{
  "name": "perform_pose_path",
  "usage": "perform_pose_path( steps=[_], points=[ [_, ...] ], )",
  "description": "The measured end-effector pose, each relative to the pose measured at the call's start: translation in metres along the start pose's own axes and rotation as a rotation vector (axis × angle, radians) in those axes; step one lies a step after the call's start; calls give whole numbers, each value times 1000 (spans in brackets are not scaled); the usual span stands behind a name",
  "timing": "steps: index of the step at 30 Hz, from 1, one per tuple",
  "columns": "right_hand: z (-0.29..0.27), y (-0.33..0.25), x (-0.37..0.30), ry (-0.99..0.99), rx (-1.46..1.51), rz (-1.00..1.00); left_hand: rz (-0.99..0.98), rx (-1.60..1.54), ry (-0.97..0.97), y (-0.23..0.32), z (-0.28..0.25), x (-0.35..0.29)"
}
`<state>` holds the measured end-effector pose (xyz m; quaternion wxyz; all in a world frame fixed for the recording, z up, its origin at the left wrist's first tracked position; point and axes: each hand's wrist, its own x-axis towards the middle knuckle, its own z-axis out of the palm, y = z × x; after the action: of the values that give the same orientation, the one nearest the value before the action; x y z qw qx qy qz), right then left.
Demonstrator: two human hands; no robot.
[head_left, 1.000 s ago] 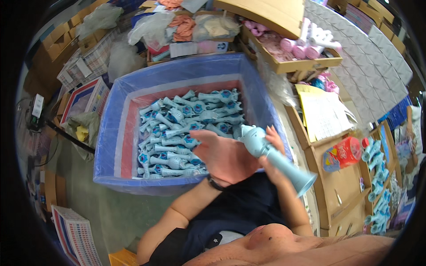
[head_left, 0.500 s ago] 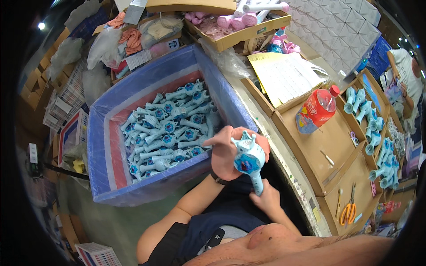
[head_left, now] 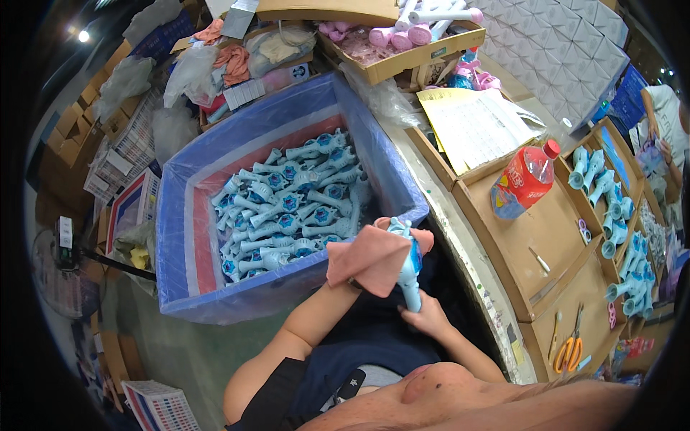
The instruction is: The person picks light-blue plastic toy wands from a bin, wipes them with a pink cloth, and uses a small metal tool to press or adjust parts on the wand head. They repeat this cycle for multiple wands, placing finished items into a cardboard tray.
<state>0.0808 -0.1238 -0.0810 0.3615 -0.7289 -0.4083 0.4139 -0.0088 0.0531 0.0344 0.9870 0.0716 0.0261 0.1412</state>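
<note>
A light-blue toy wand (head_left: 410, 283) with a crown-like top and a dark-blue emblem is held up in front of me, upright and turned partly sideways. My right hand (head_left: 428, 316) is closed around the lower end of its handle. A salmon-pink cloth (head_left: 366, 260) covers my left hand and lies against the wand's head; of that arm the wrist (head_left: 348, 287) with a dark band shows, and the fingers are hidden under the cloth. Just left of my hands, a blue plastic-lined bin (head_left: 176, 237) holds a pile of similar light-blue wands (head_left: 287, 205).
On the bench to the right stand cardboard trays (head_left: 503, 237), a red-labelled bottle (head_left: 523, 179), orange-handled scissors (head_left: 570, 350) and rows of light-blue wand parts (head_left: 632, 269). Papers (head_left: 474, 133) and a box of pink-and-white pieces (head_left: 424, 54) lie farther back. Another person (head_left: 663, 122) is at the far right.
The wand has turned so that its emblem faces more sideways. The cloth has shifted and now drapes flatter over the left side of its head. The whole view has shifted slightly.
</note>
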Motion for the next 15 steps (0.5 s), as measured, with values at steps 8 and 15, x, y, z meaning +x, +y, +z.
perform_pose_path(
  steps=[8,15],
  points=[
    [5,-10,-4,-280,441,69,435,1667,266,4,-16,-10],
    [11,-12,3,-683,609,20,452,1228,292,5,-11,-21]
  ],
)
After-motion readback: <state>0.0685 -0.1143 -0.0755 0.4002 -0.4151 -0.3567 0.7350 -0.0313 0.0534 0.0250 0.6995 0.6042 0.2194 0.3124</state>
